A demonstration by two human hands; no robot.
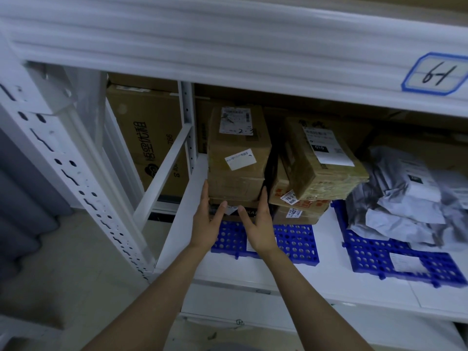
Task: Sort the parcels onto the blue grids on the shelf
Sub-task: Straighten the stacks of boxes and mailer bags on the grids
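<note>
Grips wide and flat: my left grip (206, 221) and right grip (258, 224) bracket the taped brown cardboard parcel (238, 158), likely squaring it above the near blue perforated grid (296, 241).

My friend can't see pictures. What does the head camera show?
A person's left hand and right hand reach, fingers straight, to either side of a cardboard parcel stacked over a blue grid on a white shelf. Boxes and grey bags lie beside it.
</note>
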